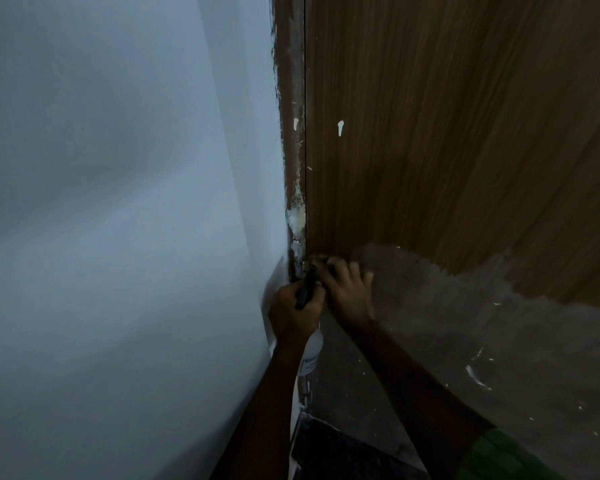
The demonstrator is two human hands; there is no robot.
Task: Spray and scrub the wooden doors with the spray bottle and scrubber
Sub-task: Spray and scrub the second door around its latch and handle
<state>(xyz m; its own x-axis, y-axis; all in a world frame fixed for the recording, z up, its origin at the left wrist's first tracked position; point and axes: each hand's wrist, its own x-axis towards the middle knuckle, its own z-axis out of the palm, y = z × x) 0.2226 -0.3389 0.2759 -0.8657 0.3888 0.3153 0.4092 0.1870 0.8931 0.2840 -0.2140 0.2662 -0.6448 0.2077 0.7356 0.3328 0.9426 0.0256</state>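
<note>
Head view, lower centre: the left hand (293, 311) grasps the dark trigger head of a translucent white plastic spray bottle (311, 351), while the right hand (347, 289), fingers curled, presses what seems a scrubber, largely hidden, against the brown wood-grain door (447, 133) beside its paint-spattered frame (293, 168). Scrubbing looks underway; next likely calls for working upward toward the white drips.

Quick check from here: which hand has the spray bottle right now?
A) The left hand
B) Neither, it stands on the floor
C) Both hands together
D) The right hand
A: the left hand grips the dark trigger head of the spray bottle, whose pale body hangs below the wrist, while the right hand works at the wooden door near its left edge.
</note>
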